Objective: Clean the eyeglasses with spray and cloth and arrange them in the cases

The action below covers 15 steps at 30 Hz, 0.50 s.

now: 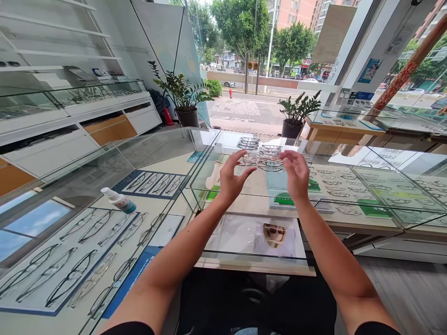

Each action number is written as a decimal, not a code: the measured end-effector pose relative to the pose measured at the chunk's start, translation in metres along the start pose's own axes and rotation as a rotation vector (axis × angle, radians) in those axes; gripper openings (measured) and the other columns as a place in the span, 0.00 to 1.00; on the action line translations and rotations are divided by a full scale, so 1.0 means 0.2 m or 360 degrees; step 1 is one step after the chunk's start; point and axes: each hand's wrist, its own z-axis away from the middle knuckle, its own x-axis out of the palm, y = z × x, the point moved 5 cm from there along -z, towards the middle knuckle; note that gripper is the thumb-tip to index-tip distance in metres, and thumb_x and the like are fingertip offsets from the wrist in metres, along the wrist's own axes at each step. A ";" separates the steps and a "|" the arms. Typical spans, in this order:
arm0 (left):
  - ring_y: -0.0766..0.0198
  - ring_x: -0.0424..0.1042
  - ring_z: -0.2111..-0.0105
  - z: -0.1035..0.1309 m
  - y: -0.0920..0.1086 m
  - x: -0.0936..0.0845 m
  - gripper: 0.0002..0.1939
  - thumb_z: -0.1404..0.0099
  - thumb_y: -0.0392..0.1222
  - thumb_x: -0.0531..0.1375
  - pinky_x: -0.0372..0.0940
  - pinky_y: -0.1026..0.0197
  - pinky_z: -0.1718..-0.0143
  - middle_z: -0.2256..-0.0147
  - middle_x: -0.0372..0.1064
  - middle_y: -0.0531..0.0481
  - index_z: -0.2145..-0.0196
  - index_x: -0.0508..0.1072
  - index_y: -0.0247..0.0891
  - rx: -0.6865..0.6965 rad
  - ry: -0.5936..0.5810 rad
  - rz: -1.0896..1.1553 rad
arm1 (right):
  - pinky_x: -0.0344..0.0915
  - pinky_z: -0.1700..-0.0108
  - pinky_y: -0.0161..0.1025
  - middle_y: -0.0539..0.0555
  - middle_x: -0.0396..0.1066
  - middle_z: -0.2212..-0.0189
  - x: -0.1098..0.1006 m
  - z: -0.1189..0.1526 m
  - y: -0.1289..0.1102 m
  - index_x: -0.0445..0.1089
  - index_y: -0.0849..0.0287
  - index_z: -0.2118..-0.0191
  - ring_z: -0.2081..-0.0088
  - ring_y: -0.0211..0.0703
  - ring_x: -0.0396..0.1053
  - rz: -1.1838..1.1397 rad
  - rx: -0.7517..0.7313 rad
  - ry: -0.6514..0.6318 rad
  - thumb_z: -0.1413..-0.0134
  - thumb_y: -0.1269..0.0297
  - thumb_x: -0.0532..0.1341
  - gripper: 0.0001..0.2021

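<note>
Two rows of folded eyeglasses, a left row (pixel 248 143) and a right row (pixel 271 150), lie on top of the glass counter in front of me. My left hand (pixel 232 180) is at the left side of these frames, its thumb and fingers spread apart. On the opposite side, my right hand (pixel 297 177) has loosely bent fingers close to the right row. Nothing shows gripped in either hand. Whether the fingertips touch the outer frames I cannot tell.
The glass display counter (pixel 206 190) holds more glasses on shelves below. A white spray bottle (pixel 118 201) stands left, by trays of eyeglasses (pixel 153 183). Potted plants (pixel 293 116) and a street lie beyond. A printed card (pixel 275 238) sits under the near glass.
</note>
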 end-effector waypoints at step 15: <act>0.48 0.83 0.43 -0.08 0.11 -0.09 0.31 0.28 0.62 0.73 0.79 0.51 0.49 0.42 0.83 0.38 0.36 0.79 0.43 0.0141 -0.0121 -0.0104 | 0.67 0.38 0.58 0.57 0.84 0.50 0.12 -0.23 -0.21 0.83 0.53 0.62 0.44 0.58 0.77 0.0648 -0.0180 -0.0966 0.32 0.56 0.68 0.09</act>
